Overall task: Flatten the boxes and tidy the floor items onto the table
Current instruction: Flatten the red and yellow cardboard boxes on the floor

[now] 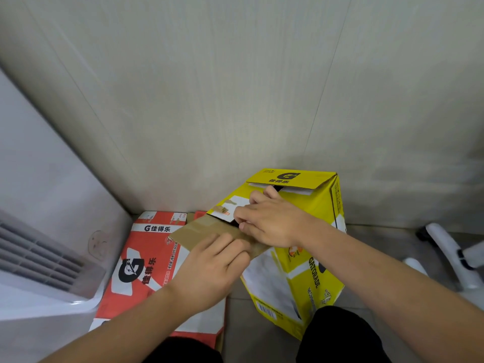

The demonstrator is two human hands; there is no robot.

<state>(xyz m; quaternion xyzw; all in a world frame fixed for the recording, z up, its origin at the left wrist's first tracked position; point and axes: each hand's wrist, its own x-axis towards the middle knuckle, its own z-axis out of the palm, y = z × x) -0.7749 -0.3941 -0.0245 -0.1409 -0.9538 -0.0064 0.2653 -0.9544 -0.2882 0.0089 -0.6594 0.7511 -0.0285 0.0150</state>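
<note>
Hands, left hand (209, 268) and right hand (269, 221), grip yellow box (314, 258) flaps.

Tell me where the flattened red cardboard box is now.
The flattened red cardboard box lies on the floor, lower left, between the white appliance and the upright yellow cardboard box.

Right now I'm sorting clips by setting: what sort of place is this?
Likely a corner of an office or utility room: a panelled wall, a floor-standing air conditioner, a white swivel chair base, and Gatorade cartons on the tiled floor.
</note>
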